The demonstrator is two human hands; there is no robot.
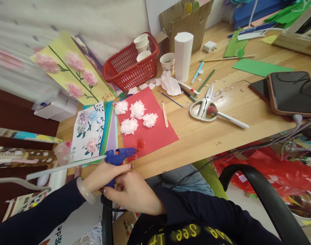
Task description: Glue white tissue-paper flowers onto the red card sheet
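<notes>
A blue hot glue gun (118, 156), with a long pale glue stick (68, 166) out of its back, is held low over the desk's front edge. My left hand (105, 175) grips the gun's body and handle from the left. My right hand (135, 192) is closed around the handle just below it. The nozzle points at a shiny blob of glue (140, 143) on a red sheet of paper (160, 136). Several white tissue-paper pompoms (137, 109) sit on that sheet, beside a flat wooden stick (165, 114).
Scissors (203, 106) and a brush (228, 117) lie right of the red sheet. Behind stand a red basket (131, 64), a paper cup (167, 62) and a white roll (183, 56). Flower pictures (89, 131) are at left, a phone (293, 92) at right. A black chair arm (262, 190) is near.
</notes>
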